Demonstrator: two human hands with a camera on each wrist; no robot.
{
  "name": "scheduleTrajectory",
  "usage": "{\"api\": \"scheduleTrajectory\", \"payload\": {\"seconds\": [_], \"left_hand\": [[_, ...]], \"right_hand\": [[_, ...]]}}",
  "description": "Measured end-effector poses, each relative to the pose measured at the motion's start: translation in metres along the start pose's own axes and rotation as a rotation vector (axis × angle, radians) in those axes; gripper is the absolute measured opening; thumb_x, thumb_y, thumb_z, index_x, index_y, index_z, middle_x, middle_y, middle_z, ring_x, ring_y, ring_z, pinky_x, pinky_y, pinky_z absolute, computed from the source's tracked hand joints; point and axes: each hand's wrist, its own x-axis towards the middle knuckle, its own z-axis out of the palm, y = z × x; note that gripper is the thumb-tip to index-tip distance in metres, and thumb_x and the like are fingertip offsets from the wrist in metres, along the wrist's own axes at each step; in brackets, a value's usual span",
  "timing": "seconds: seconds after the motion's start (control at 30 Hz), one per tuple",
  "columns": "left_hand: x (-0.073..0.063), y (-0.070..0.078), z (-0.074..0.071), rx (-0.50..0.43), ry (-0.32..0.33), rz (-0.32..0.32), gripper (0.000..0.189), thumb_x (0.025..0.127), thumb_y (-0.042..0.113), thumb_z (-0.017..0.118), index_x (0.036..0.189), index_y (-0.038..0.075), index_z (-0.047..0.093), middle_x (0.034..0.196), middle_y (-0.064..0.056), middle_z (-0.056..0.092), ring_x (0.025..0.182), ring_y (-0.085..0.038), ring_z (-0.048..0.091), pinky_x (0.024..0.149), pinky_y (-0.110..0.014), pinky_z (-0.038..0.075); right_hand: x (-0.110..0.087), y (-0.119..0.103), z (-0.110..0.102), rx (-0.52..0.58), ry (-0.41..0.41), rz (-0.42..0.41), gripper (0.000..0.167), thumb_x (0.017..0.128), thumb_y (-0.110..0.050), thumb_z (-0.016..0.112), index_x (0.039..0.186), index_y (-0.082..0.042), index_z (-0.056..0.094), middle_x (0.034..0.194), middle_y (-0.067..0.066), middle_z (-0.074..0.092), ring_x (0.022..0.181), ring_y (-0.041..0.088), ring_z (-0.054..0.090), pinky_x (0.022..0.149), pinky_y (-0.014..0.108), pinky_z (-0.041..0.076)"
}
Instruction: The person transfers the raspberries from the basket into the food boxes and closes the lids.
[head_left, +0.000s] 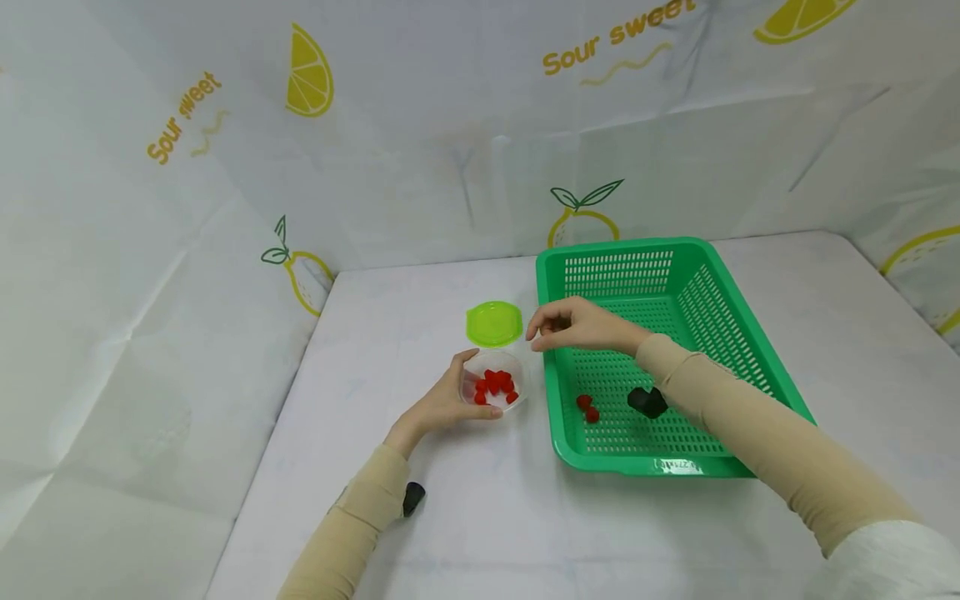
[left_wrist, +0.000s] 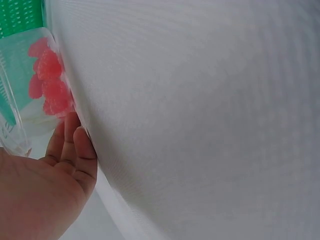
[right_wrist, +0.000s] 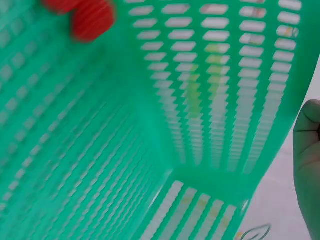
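My left hand (head_left: 442, 402) holds a clear plastic container (head_left: 517, 367), thumb on the near side and fingers round the far side. Inside it lie several red raspberries (head_left: 497, 382), seen through the wall in the left wrist view. My right hand (head_left: 573, 323) hovers over the left rim of a green basket (head_left: 558, 433), fingers bent toward the container. Nothing red shows between its thumb and fingertips; in the right wrist view only part of the hand (right_wrist: 307, 150) appears. A few raspberries (head_left: 588, 408) sit on the basket floor near its left wall.
A light green lid (head_left: 494, 324) lies on the white table (head_left: 465, 533) behind the container. The slatted basket walls rise to the right of the container. A patterned white cloth (head_left: 420, 167) hangs behind the table.
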Motion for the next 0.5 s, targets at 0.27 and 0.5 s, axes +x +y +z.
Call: {"api": "scheduleTrajectory", "payload": {"seconds": [0.27, 0.5], "left_hand": [[0.001, -0.002, 0.0, 0.012, -0.002, -0.004, 0.103, 0.067, 0.047, 0.079, 0.146, 0.027, 0.016, 0.128, -0.004, 0.046, 0.119, -0.022, 0.044, 0.101, -0.048, 0.043], [0.001, -0.001, 0.001, 0.003, 0.0, -0.009, 0.103, 0.067, 0.047, 0.079, 0.145, 0.027, 0.016, 0.129, -0.003, 0.046, 0.122, -0.022, 0.042, 0.102, -0.05, 0.042]], "right_hand": [[-0.022, 0.027, -0.014, -0.04, -0.049, 0.049, 0.016, 0.085, -0.022, 0.068, 0.097, -0.011, 0.067, 0.074, 0.007, 0.053, 0.064, 0.015, 0.045, 0.062, 0.029, 0.044], [-0.029, 0.047, -0.015, -0.075, -0.234, 0.123, 0.019, 0.087, -0.01, 0.061, 0.104, -0.001, 0.064, 0.07, -0.001, 0.046, 0.066, 0.012, 0.047, 0.068, 0.032, 0.047]]}}
